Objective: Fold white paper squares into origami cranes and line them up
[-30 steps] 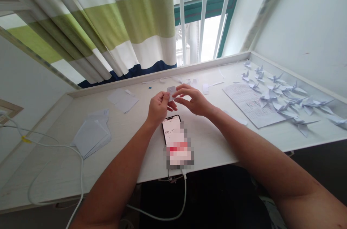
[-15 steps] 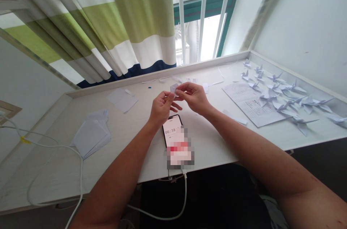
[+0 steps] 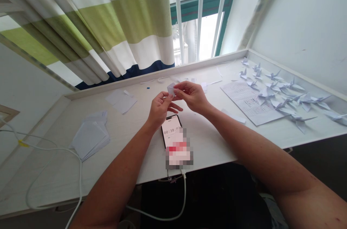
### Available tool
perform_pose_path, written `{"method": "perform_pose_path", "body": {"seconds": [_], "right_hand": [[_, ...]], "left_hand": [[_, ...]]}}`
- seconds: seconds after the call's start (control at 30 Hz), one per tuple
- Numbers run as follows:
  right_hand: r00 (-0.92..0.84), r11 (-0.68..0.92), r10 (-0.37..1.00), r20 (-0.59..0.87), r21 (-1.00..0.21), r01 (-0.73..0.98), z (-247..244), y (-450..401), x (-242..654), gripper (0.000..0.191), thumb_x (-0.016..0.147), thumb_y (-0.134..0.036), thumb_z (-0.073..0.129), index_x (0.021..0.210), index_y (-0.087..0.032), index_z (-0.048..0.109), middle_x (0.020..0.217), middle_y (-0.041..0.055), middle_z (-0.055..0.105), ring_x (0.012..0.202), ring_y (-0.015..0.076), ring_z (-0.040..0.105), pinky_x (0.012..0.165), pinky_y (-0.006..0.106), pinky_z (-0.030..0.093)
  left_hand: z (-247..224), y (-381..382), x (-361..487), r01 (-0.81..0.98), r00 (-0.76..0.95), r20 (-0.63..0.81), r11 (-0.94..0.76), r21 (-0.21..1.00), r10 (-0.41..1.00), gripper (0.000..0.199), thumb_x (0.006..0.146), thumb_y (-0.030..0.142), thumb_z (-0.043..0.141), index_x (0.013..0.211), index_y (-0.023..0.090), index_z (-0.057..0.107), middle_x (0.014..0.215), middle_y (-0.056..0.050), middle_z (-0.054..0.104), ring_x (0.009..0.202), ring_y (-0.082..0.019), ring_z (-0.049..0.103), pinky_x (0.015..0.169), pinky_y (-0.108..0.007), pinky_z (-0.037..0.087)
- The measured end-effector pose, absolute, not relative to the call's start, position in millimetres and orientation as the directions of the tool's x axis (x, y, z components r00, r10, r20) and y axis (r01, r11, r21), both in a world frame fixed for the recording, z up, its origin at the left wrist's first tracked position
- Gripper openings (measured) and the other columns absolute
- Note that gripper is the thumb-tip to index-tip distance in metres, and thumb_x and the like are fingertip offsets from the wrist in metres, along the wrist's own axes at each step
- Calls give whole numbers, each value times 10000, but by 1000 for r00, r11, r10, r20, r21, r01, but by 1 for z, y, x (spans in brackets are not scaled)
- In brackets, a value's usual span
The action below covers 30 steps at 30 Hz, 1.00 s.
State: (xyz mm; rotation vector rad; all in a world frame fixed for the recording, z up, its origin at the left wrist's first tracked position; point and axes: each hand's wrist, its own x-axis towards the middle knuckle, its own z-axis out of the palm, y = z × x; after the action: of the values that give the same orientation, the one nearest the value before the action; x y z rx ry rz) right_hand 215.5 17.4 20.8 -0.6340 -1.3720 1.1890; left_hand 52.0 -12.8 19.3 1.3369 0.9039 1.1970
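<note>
A small folded piece of white paper (image 3: 171, 88) is held up between both hands over the middle of the desk. My left hand (image 3: 160, 108) pinches its lower edge between thumb and fingers. From the other side, my right hand (image 3: 192, 96) grips it with thumb and forefinger. Part of the paper is hidden behind the fingers. Just below the hands a phone (image 3: 171, 133) lies on the desk, showing a running timer, its lower part blurred out. Several folded paper cranes (image 3: 282, 102) stand at the right.
A stack of white paper sheets (image 3: 90, 137) lies at the left, with loose sheets (image 3: 121, 100) behind it. A written-on sheet (image 3: 244, 100) lies partly under the cranes. White cables (image 3: 80, 175) cross the desk's left side. Paper scraps and a raised rim (image 3: 130, 82) are at the back.
The view has shifted slightly. A little more of the folded paper shows between the fingers; both hands keep their hold on it.
</note>
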Motion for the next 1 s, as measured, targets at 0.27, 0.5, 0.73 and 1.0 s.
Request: {"method": "perform_pose_path", "body": {"seconds": [0.27, 0.5, 0.73, 1.0], "right_hand": [[-154, 395, 893, 424, -900, -186, 15, 20, 215, 286, 851, -467, 837, 904, -204, 737, 843, 24, 752, 799, 205, 752, 757, 406, 679], [-115, 357, 913, 391, -904, -236, 17, 16, 213, 349, 801, -497, 867, 895, -192, 727, 802, 16, 730, 755, 187, 707, 704, 388, 675], [-80, 445, 886, 457, -885, -136, 15, 17, 214, 336, 845, -496, 840, 935, -198, 715, 812, 21, 744, 752, 170, 693, 706, 347, 594], [-88, 447, 882, 464, -880, -162, 19, 13, 214, 415, 872, -523, 819, 1094, -211, 660, 816, 10, 750, 761, 173, 724, 762, 361, 589]], "left_hand": [[22, -16, 53, -104, 212, 134, -114, 988, 968, 437, 886, 583, 770, 951, 184, 605, 1018, -116, 839, 688, -218, 803, 559, -287, 605], [21, -15, 54, -73, 218, 163, -151, 986, 962, 489, 853, 613, 795, 954, 169, 616, 980, -128, 841, 656, -218, 798, 534, -274, 598], [22, -15, 53, -54, 254, 142, -133, 990, 957, 490, 845, 615, 800, 935, 170, 616, 963, -120, 839, 652, -221, 796, 541, -289, 610], [18, -14, 53, -53, 240, 160, -152, 987, 958, 489, 898, 624, 743, 1016, 155, 671, 926, -104, 829, 645, -210, 789, 568, -299, 618]]}}
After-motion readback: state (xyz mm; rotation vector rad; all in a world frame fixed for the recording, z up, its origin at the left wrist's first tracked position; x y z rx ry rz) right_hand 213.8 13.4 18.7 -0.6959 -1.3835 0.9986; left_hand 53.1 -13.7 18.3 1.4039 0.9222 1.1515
